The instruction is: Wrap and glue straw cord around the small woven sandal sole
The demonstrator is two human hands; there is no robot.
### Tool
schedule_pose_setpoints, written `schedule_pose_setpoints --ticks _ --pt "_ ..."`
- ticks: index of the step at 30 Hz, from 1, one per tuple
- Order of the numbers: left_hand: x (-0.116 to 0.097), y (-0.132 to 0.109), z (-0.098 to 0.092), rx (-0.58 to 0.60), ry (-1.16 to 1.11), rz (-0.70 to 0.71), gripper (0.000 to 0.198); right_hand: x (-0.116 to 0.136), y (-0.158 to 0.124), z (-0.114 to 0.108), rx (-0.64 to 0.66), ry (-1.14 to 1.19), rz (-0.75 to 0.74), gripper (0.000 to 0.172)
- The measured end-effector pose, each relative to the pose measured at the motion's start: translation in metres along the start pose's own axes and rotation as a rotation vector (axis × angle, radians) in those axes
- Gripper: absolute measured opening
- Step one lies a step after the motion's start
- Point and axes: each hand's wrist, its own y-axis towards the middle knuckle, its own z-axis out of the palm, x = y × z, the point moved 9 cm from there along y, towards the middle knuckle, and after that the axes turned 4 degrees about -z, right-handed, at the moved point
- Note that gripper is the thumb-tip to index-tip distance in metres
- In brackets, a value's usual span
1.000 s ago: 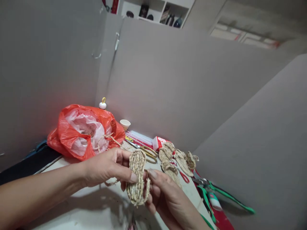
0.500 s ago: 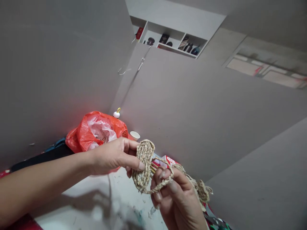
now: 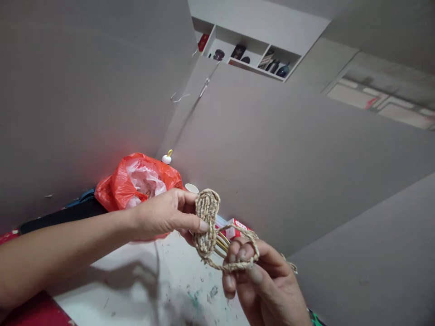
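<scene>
My left hand (image 3: 163, 216) pinches a small woven straw sandal sole (image 3: 206, 222) between thumb and fingers, holding it upright above the table. My right hand (image 3: 261, 285) is closed on a braided straw cord (image 3: 238, 266) that loops from the sole's lower end round my fingers. Both hands are raised near the middle of the head view.
A red plastic bag (image 3: 136, 181) with white plastic inside lies at the back left, with a white paper cup (image 3: 191, 187) and a small white bottle (image 3: 166, 158) behind it. A red-and-white box (image 3: 234, 228) shows behind the hands. The white table (image 3: 136, 290) carries paint stains. Grey walls close in all round.
The camera has tilted up, hiding the scissors, pliers and other straw soles. My hands rose with the sole, and my right hand pulled the braided cord out into a loop.
</scene>
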Motion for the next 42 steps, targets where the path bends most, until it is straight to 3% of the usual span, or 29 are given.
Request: schedule_pose_setpoints --ticks 15,27,35,42 --pt "0.020 0.002 0.016 0.110 0.010 -0.128 0.018 -0.001 -0.003 -0.011 -0.112 -0.155 -0.054 0.013" --pt "0.027 0.002 0.026 0.207 -0.067 -0.151 0.023 0.005 -0.006 -0.015 -0.214 -0.219 -0.100 0.018" --pt "0.030 0.002 0.028 0.215 -0.087 -0.170 0.024 0.009 -0.002 -0.014 -0.120 -0.248 -0.177 0.015" --pt "0.028 0.000 0.031 0.243 -0.066 -0.162 0.021 0.002 -0.002 -0.013 -0.082 -0.238 -0.118 0.015"
